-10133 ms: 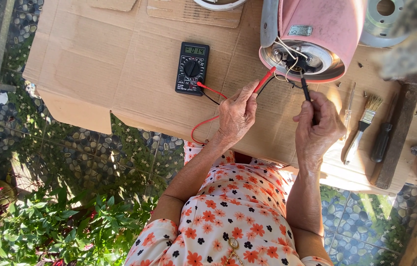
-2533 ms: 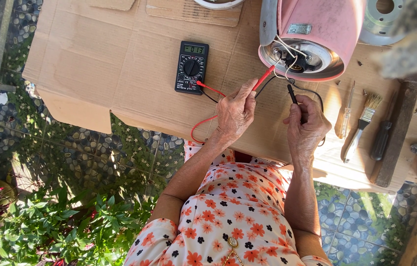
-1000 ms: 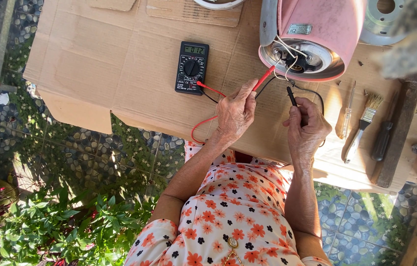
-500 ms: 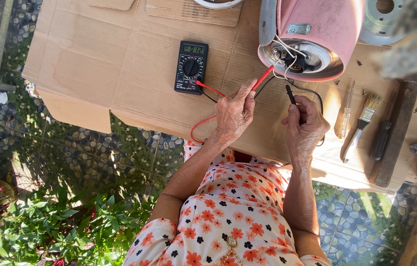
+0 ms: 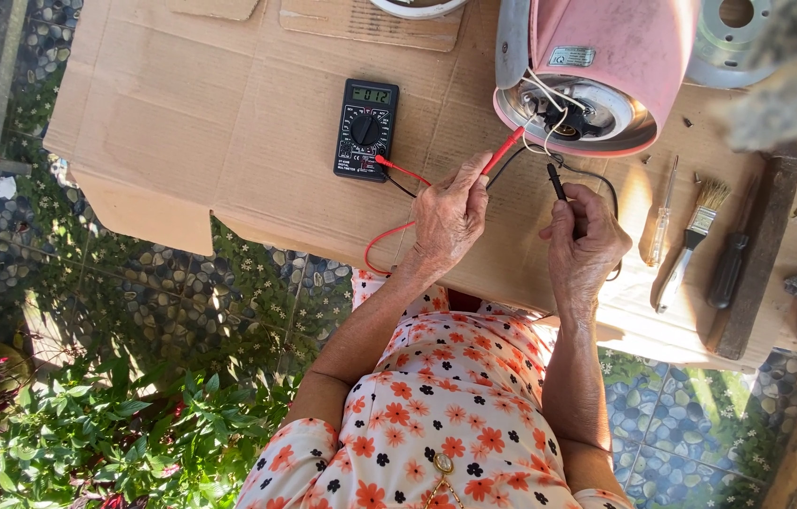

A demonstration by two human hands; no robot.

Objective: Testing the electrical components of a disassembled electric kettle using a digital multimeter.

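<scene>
Two probes: left hand (image 5: 450,219) fingers grip the red probe (image 5: 502,151); right hand (image 5: 585,247) fingers grip the black probe (image 5: 557,181); one multimeter (image 5: 365,129)

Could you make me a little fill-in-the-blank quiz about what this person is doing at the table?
1. The left hand holds the ___ probe.
2. The right hand holds the ___ probe.
3. Both probe tips point toward the open underside of the ___ appliance.
4. The multimeter lies on a sheet of ___.

Missing words: red; black; pink; cardboard
</scene>
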